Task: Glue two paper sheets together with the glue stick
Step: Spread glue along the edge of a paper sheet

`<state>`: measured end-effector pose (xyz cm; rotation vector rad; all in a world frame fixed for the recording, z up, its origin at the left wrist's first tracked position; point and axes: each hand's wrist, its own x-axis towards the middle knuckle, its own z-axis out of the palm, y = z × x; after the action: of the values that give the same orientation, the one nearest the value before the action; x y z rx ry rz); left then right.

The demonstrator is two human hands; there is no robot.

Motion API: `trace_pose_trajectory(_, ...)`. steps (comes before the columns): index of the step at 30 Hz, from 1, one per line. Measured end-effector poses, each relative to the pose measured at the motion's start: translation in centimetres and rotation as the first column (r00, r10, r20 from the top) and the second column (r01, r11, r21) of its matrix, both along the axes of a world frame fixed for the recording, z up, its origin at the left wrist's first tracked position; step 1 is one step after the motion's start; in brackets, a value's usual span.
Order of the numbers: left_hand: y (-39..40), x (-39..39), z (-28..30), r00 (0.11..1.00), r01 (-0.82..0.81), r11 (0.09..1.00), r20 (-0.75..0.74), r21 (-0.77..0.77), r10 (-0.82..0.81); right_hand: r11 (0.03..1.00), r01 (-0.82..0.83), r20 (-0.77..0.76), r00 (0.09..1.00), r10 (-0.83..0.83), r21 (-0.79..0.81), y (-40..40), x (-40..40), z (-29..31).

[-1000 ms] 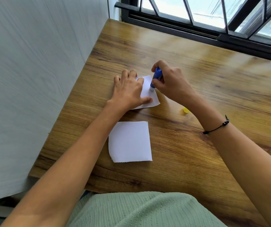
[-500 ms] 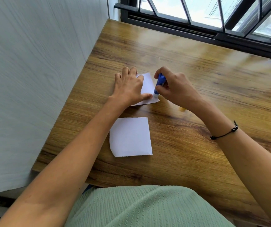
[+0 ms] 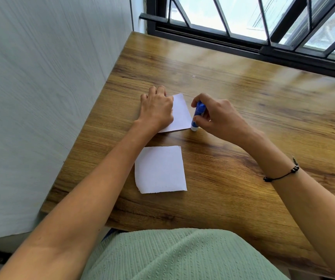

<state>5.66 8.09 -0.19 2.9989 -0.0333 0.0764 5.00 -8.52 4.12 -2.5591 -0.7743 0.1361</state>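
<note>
One glue stick (image 3: 198, 115) near-upright, tip down, gripped by right hand (image 3: 217, 116); left hand (image 3: 157, 110) flat on paper (image 3: 180, 114)

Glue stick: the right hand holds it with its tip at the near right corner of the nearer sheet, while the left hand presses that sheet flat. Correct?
Wrong sheet. The head view shows the glue stick at the farther sheet; the nearer sheet lies untouched.

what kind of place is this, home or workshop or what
Probably a room in a home, a desk corner set up for light craft work. A wood-grain table stands in a corner between a plain pale wall and a barred window, with only paper and a glue stick on it.
</note>
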Motion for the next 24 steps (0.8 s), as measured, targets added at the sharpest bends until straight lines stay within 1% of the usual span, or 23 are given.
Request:
trace_pose_trajectory(4,0.0,-0.4,0.5,1.0,-0.029,0.999,0.006,-0.039,0.03,0.997,0.065,0.002,0.998,-0.065,0.039,-0.4,0.0,0.3)
trace_pose_trajectory(9,0.0,-0.6,1.2,0.992,-0.119,0.979,-0.051,-0.167,0.112,0.992,0.1,-0.003,0.995,-0.1,0.076,-1.0,0.1,0.8)
trace_pose_trajectory(11,0.3,-0.7,1.4,0.981,-0.191,0.951,-0.091,-0.242,0.174,0.99,0.109,0.003,0.994,-0.11,0.089,-1.2,0.1,1.0)
trace_pose_trajectory(13,0.4,-1.0,1.6,0.957,-0.285,0.901,-0.14,-0.327,0.252,0.987,0.127,0.006,0.992,-0.128,0.098,-1.3,0.2,1.0)
trace_pose_trajectory(15,0.2,-1.6,1.7,0.933,-0.359,0.852,-0.174,-0.38,0.316,0.982,0.15,0.004,0.989,-0.151,0.112,-1.3,0.3,0.9)
trace_pose_trajectory(18,-0.7,-2.6,1.8,0.91,-0.415,0.82,-0.2,-0.395,0.364,0.976,0.172,0.013,0.985,-0.175,0.134,-1.3,0.4,1.0)
trace_pose_trajectory(21,-1.9,-3.6,1.8,0.915,-0.399,0.845,-0.218,-0.355,0.34,0.97,0.19,0.025,0.98,-0.196,0.151,-1.2,0.6,1.0)
trace_pose_trajectory(24,-2.9,-4.2,1.8,0.914,-0.373,0.879,-0.282,-0.298,0.293,0.963,0.214,0.029,0.975,-0.222,0.164,-1.1,0.9,0.9)
